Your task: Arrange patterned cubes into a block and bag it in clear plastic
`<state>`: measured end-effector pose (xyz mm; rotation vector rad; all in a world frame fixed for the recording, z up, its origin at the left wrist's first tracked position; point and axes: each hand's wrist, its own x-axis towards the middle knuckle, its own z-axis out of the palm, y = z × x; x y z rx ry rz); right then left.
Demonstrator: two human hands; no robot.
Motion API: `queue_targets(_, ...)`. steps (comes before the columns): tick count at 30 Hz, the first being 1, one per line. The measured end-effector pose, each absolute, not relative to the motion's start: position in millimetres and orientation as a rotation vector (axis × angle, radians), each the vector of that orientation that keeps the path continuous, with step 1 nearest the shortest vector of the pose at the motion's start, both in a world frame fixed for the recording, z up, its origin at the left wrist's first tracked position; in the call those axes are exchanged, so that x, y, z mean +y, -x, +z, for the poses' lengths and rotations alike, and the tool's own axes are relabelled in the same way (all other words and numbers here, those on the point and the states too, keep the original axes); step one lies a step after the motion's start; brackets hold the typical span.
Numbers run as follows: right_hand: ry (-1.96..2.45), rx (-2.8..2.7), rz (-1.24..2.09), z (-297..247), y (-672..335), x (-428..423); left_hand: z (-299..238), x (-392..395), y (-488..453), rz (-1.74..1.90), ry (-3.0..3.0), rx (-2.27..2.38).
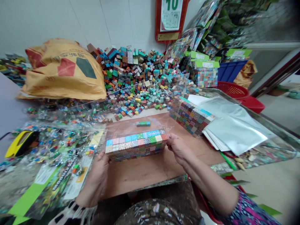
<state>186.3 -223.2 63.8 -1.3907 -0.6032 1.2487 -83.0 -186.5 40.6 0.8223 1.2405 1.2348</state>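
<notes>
A long block of small patterned cubes [138, 147], packed in neat rows, spans the gap between my two hands above the brown board [131, 179]. My left hand [100, 165] grips its left end. At the right end, the fingers of my right hand [177, 145] are closed on the corner. Just behind the block lies a short green and blue strip of cubes [143, 124]. A second packed block of cubes [191, 117] stands at the board's right side, next to clear plastic bags [236, 125].
Loose cubes [138, 72] are heaped along the wall. A yellow sack [65, 72] sits back left, with small bagged pieces before it. A yellow and black tool [21, 143] lies far left. Red baskets [232, 90] and packed bags [205, 73] stand back right.
</notes>
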Motion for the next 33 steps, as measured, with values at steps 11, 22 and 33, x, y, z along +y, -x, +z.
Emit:
queue_targets(11, 1.338, -0.586, 1.371, 54, -189, -220, 38, -187, 77, 1.286, -0.887, 1.255)
queue_targets(22, 1.327, -0.665, 1.127, 51, -187, -224, 46, -189, 74, 1.294, -0.837, 1.195)
queue_targets(33, 1.239, -0.769, 1.08, 41, -187, -224, 50, -183, 70, 1.26, -0.786, 1.113)
